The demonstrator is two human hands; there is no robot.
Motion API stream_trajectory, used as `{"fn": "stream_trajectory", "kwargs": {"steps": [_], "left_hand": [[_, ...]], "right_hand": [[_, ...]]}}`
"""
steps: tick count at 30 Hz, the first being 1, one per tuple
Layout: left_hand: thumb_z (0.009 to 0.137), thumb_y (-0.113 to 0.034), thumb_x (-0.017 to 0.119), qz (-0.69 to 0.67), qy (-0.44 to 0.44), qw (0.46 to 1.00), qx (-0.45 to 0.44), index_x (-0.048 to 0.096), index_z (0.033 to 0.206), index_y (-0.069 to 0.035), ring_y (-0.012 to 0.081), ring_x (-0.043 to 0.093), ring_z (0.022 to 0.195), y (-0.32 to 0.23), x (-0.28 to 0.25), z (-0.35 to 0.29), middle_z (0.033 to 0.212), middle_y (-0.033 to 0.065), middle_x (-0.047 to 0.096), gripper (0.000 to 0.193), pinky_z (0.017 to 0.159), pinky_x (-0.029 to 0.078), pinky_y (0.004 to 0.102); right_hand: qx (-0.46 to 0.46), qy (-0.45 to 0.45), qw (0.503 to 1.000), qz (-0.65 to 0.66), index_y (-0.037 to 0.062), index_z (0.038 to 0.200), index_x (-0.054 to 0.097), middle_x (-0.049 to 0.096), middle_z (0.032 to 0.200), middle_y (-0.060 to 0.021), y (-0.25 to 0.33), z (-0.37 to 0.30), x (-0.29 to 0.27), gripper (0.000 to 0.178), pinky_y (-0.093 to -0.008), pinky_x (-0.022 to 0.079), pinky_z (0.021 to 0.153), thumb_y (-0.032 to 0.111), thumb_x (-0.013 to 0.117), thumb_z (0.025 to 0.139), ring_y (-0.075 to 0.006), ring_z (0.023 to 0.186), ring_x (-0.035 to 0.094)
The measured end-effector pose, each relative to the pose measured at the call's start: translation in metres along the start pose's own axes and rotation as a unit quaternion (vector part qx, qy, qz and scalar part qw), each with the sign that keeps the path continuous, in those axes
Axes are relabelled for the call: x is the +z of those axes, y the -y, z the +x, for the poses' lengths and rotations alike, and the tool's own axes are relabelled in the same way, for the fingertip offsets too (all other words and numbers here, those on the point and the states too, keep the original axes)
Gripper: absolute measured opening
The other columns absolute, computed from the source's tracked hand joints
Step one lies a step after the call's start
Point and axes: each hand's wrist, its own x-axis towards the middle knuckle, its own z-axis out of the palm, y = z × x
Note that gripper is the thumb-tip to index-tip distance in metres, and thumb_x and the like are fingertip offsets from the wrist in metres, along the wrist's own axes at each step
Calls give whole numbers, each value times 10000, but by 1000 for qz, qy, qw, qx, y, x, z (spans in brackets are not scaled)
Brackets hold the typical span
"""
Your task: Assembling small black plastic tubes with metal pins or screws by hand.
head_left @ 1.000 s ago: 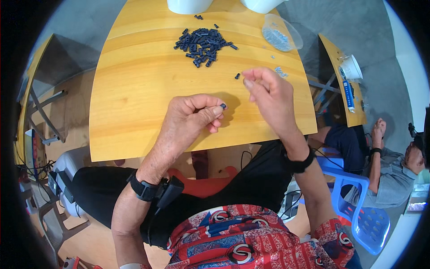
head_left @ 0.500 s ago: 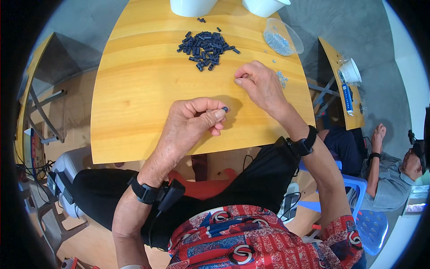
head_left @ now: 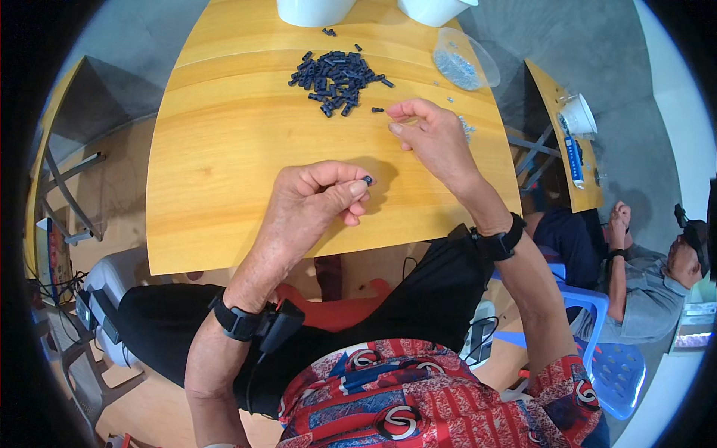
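My left hand (head_left: 317, 196) is over the near middle of the wooden table, its thumb and index finger pinched on a small dark plastic piece (head_left: 367, 180). Only the round end of that piece shows; the fingers cover the rest. To the right and farther off, my right hand (head_left: 435, 138) has its thumb and index finger apart, with nothing between them. Just left of its index fingertip is a single small dark piece (head_left: 377, 110). Beyond my hands, a heap of dark cylindrical plastic pieces (head_left: 337, 78) lies on the table.
A clear tray (head_left: 457, 63) of small shiny metal parts stands at the far right, and a few more parts (head_left: 467, 128) lie partly behind my right hand. Two white tubs (head_left: 317, 11) stand at the far edge. Another person (head_left: 646, 280) sits at right beside a second table (head_left: 559, 134).
My right thumb and index finger have parted, and a single dark piece now shows beside the index fingertip. My left hand keeps its pinch. The whole view has shifted slightly.
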Motion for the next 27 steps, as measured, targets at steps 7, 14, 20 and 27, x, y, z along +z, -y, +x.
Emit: {"fn": "stream_trajectory", "kwargs": {"steps": [7,14,20,27], "left_hand": [[887,-56,606,4,-2,1000,2,663,960,25,87,585,644,-2,3,1,785,57,648,123,594,501,215],[874,-33,613,6,-19,1000,2,668,957,20,90,585,647,-6,6,-3,780,66,655,113,581,500,219],[872,-39,616,7,-21,1000,4,668,953,19,90,585,644,-4,5,-2,775,66,655,112,580,498,217],[872,-46,621,14,-22,1000,3,667,957,21,85,585,644,-5,5,-4,773,60,654,118,585,500,217]], "right_hand": [[60,-4,997,43,-7,973,637,649,898,-72,-14,-5,-19,176,-235,500,585,79,634,820,-105,684,603],[-89,-87,985,-122,23,893,657,657,854,-105,-16,-6,-46,115,-308,503,601,77,622,797,-208,687,636],[-154,-109,948,-257,-5,905,654,678,833,-109,-23,1,-67,114,-270,499,638,58,632,812,-163,711,639],[-172,-90,944,-268,38,781,642,648,766,-146,-30,6,-56,61,-382,501,644,91,624,756,-304,725,636]]}}
